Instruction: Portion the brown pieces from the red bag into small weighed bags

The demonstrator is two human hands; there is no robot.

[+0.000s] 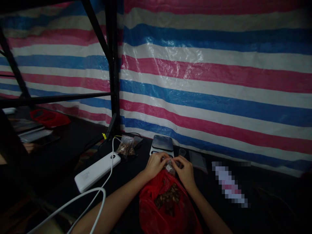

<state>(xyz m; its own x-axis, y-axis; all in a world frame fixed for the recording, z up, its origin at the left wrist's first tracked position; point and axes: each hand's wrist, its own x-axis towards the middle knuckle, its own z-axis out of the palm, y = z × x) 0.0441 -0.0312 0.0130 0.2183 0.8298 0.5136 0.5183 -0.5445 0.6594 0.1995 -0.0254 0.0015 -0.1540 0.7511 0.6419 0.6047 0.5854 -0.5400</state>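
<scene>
Small bag (170,168) is light, soft and slippery, better hold its top edge; left hand (156,165) and right hand (184,171) pinch it together, above red bag (149,208) at six o'clock.

Blurred object (229,183) at four o'clock, unreadable. Small packet (170,168) half hidden by fingers (162,159). Red bag (165,204) cut off by bottom edge at six o'clock.

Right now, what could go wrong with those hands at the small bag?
The small clear bag, pinched between left hand and right hand, could slip onto the red plastic bag below. The digital scale just ahead might get bumped. The white cable beside the left forearm could snag.
</scene>
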